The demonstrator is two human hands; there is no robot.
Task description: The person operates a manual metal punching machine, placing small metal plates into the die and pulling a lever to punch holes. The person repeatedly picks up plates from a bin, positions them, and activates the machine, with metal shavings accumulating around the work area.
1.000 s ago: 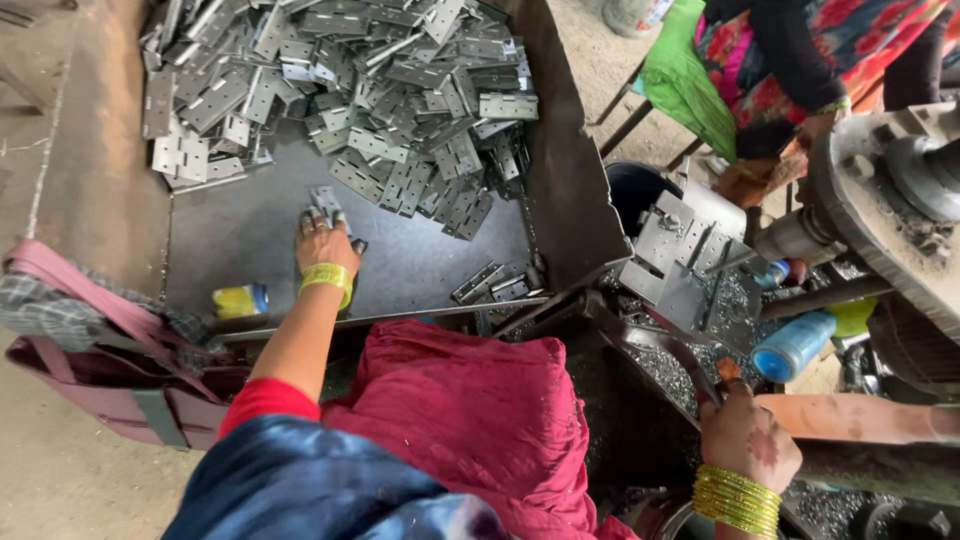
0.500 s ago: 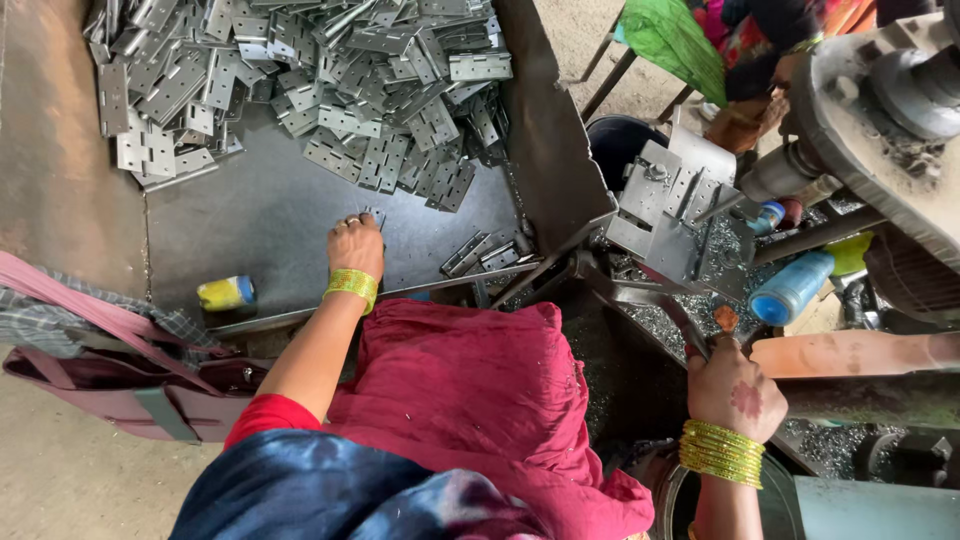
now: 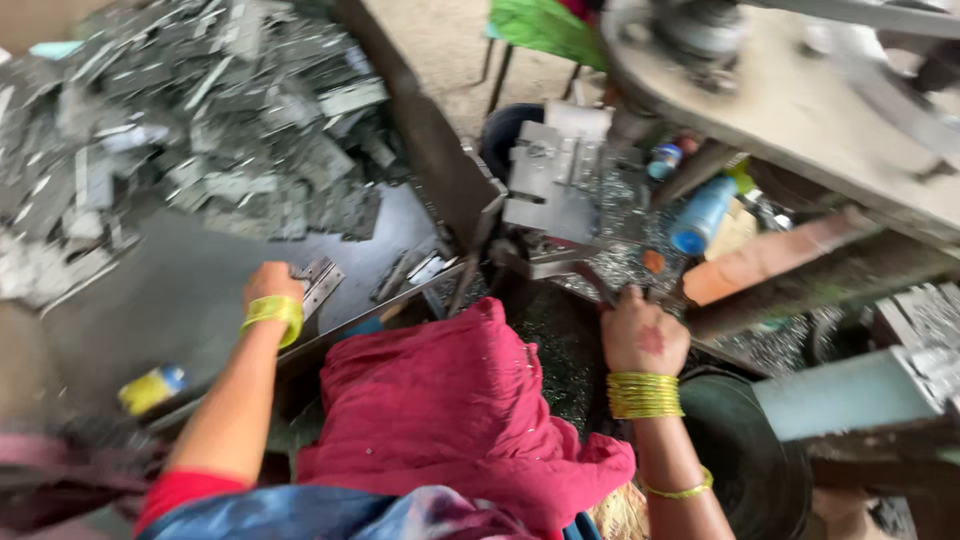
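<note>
My left hand (image 3: 272, 285) is closed on a flat metal plate (image 3: 316, 279) low in the tray (image 3: 190, 300), the plate heap (image 3: 200, 130) well beyond. My right hand (image 3: 643, 335) rests by the press die (image 3: 553, 185); whether it grips anything is blurred. A red cloth (image 3: 450, 400) covers my lap between them. A blue bottle (image 3: 700, 215) lies past the die.

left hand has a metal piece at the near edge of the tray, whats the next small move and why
Probably carry the flat metal piece rightward to the press block. The left hand has it in its grip at the tray's near rim, apart from the heap of pieces. The right hand rests by the block, apparently empty, though blur hides its fingers.
</note>
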